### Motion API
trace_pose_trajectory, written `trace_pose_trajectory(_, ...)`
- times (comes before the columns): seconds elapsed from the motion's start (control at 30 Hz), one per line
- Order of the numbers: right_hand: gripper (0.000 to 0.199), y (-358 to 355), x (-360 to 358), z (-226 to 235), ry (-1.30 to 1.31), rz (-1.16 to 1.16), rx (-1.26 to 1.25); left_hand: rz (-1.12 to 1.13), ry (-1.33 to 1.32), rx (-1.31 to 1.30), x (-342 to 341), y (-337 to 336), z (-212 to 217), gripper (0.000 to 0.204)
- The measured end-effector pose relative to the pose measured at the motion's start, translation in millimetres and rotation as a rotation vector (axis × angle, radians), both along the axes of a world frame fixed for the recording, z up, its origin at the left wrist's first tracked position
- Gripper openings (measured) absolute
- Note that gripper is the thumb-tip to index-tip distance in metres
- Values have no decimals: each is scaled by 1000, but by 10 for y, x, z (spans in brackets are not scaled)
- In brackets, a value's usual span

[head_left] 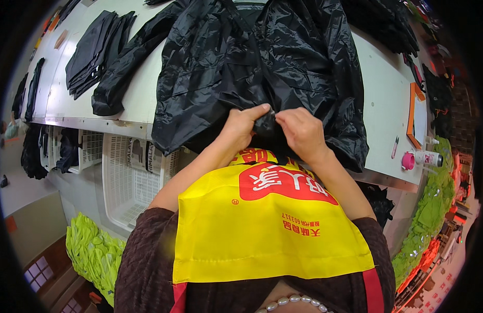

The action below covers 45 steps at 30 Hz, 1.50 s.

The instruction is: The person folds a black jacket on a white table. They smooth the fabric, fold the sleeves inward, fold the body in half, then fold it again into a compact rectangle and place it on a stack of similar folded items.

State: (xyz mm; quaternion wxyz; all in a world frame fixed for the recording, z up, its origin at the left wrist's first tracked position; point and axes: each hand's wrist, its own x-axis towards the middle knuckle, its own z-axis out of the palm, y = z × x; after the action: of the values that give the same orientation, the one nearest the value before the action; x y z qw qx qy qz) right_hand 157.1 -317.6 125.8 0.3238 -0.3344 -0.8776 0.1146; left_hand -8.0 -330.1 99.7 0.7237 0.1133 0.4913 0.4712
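A shiny black jacket point(205, 68) lies spread over the white table, its lower edge drooping over the near side toward me. At the middle of its front opening, my left hand point(238, 128) is closed on the jacket's hem, thumb stretched along the cloth. Close beside it on the right, my right hand point(305, 134) pinches the other front edge. A small light-coloured bit shows between the fingertips of both hands, perhaps the zipper end. Folds hide part of the left fingers. One black sleeve point(127, 73) reaches out to the left.
Folded black pieces point(95, 52) are stacked on the table's left. White plastic baskets point(113, 172) stand below its front edge. At right are an orange-edged tray point(412, 117), small thread snips point(395, 147) and a white-and-black bottle point(429, 158). Bright green cloth point(95, 250) is heaped at lower left.
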Motion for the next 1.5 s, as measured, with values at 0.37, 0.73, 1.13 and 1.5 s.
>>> trace_pose_trajectory(0.37, 14, -75, 58, -95, 125, -56, -67, -143, -242, -112, -124, -16, 168, 21)
trace_pose_trajectory(0.73, 13, -118, 10, -49, 100, -126, -162, -124, -182, -57, -86, 11, 53, 16)
trace_pose_trajectory(1.13, 16, -160, 40, -116, 43, -34, 59, -24, 75, 24, 14, 16, 132, 28)
trace_pose_trajectory(1.5, 15, -173, 9, -94, -8, -37, 71, 84, 171, 222, 71, 10, -5, 33)
